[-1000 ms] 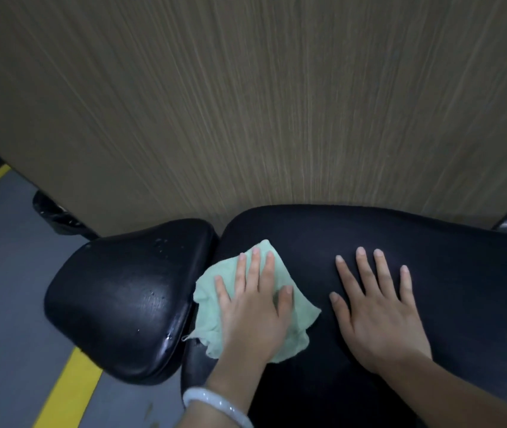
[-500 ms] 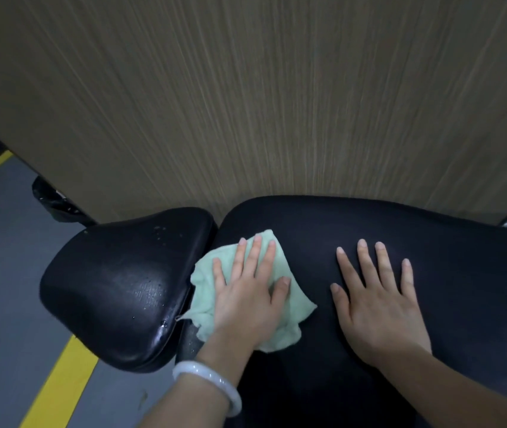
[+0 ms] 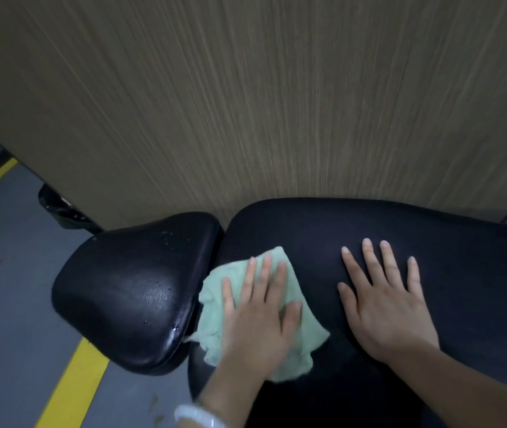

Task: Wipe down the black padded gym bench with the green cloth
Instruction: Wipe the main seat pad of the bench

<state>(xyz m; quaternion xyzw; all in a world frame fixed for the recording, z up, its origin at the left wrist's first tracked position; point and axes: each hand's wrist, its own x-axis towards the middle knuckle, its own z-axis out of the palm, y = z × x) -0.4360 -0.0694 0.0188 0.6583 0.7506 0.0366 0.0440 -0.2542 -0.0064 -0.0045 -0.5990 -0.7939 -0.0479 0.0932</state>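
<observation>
My left hand presses the cloth flat on the long pad, fingers straight — a released grip, nothing pinched. The cloth sits at the pad's end nearest the seat. My right hand lies flat and bare beside it. Droplets on the seat suggest it awaits wiping — most work remains, I judge. No containers in view.

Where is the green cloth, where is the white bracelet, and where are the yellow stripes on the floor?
green cloth (image 3: 303,338): head view, bare part right of the thumb.
white bracelet (image 3: 198,417): head view, band on the left wrist.
yellow stripes (image 3: 73,384): head view, middle of the nearest floor stripe.
</observation>
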